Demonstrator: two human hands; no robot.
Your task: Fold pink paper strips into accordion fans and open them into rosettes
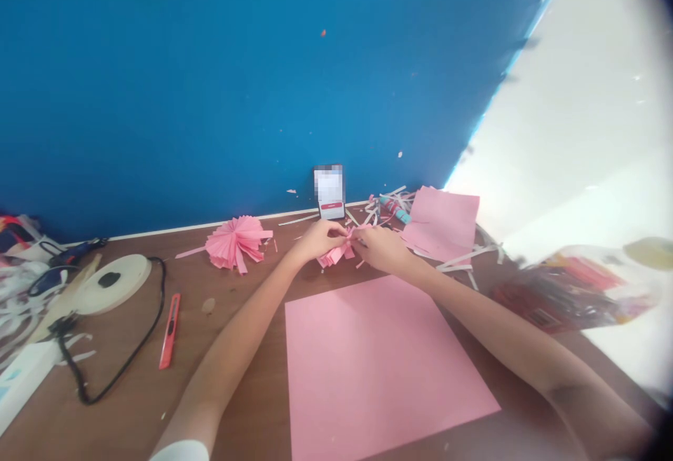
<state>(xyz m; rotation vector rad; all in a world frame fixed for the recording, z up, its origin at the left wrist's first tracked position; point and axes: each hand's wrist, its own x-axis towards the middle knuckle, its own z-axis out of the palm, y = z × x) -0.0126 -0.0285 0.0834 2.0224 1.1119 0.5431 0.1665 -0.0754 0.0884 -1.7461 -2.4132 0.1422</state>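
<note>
Both my hands meet over a pleated pink paper piece (333, 258) at the back middle of the table. My left hand (322, 238) pinches it from the left, thumb and fingers pressed together. From the right, my right hand (379, 245) has its fingers closed on the same paper; the fingertips partly cover it. A large flat pink sheet (383, 370) lies in front, below my forearms. To the left sits a finished-looking pink paper rosette (238, 242) with strips sticking out. A phone (331, 193) leans against the wall just behind my hands.
A red box cutter (170, 331), a white tape roll (113, 284), a black cable (118, 377) and a white power strip (29, 380) lie left. At back right are pink sheets (446, 219) and paper scraps (465, 259). Plastic packets (568, 293) lie far right; a blue wall (236, 83) rises behind.
</note>
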